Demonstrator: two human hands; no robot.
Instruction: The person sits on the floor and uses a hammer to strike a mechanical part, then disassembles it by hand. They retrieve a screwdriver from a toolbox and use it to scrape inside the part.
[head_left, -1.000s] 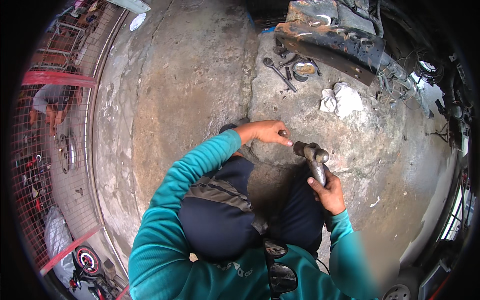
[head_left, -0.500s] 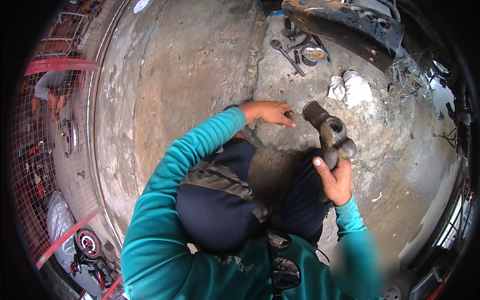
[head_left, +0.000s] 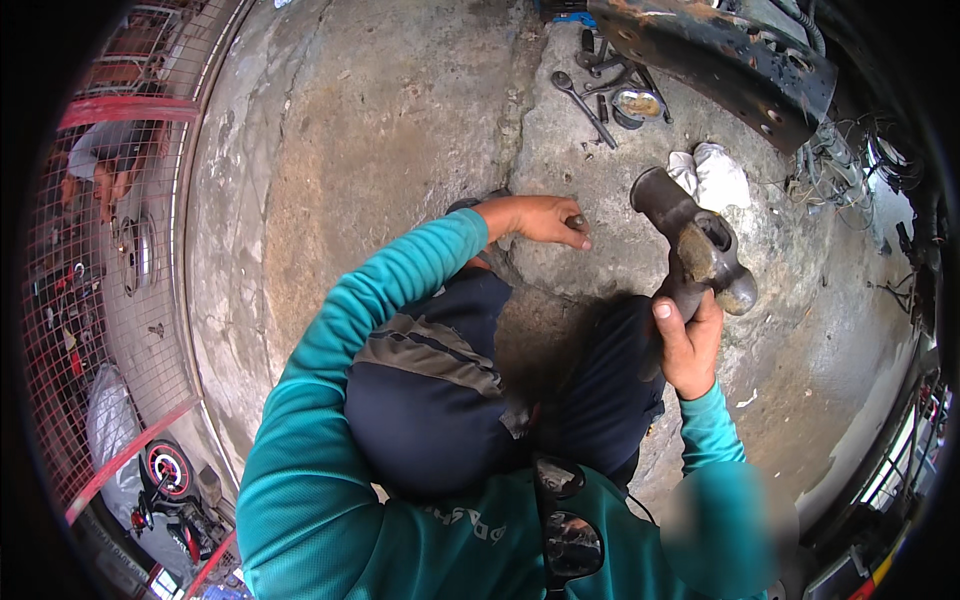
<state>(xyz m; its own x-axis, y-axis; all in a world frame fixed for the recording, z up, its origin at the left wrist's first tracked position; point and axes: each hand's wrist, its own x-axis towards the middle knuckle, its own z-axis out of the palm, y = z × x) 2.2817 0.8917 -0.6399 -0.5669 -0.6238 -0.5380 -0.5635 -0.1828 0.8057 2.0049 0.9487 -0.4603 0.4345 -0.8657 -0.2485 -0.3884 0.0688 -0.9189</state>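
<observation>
- We saw the left hand (head_left: 545,218) over the concrete floor (head_left: 400,150), ahead of the bent knees; its grip was closed, thumb against fingers, on a small metal piece (head_left: 577,222); only the rounded end of that piece showed, and the rest lay hidden in the hand.
- We saw the right hand (head_left: 692,350) to the right of it, its grip wrapped around the handle of a hammer (head_left: 698,245) just below the head; the hammer was raised above the right leg, with its flat face pointing up and leftward and its rounded end toward the lower right; the head and the metal piece were apart.
- Beyond the hammer we made out a white cloth (head_left: 720,178) on the floor; farther off lay a long dark tool (head_left: 584,108), beside a round tin (head_left: 638,107) with something brownish in it.
- Past these we noted a dark metal beam (head_left: 720,70) with holes; on the left stood a red mesh fence (head_left: 125,110), with a crouching person (head_left: 95,160) behind it.
</observation>
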